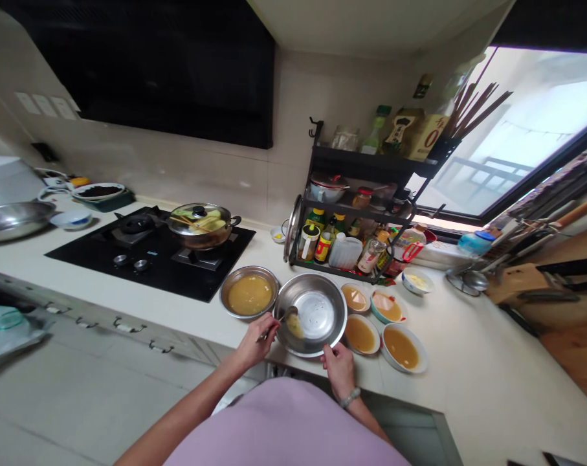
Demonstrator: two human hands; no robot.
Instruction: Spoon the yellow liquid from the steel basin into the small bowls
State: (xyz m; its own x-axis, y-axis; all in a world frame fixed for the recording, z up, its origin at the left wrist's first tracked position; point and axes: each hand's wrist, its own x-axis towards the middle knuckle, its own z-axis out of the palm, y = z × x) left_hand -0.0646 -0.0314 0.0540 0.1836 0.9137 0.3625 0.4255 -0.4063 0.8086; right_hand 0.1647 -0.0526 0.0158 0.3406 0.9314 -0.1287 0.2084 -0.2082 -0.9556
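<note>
My left hand point(255, 342) is closed on the handle of a metal spoon point(286, 318) whose bowl dips into a little yellow liquid inside a large steel bowl point(322, 294). My right hand point(339, 369) grips that bowl's near rim and tilts it toward me at the counter's front edge. A smaller steel bowl point(249, 294) filled with yellow-brown liquid stands just to the left. Several small bowls of the same liquid point(400, 348) sit to the right.
A black gas hob point(147, 255) at the left carries a lidded pot point(202, 224). A black spice rack point(356, 213) with bottles stands behind the bowls. A wok point(11, 220) lies at far left, a knife block point(531, 281) and window at right.
</note>
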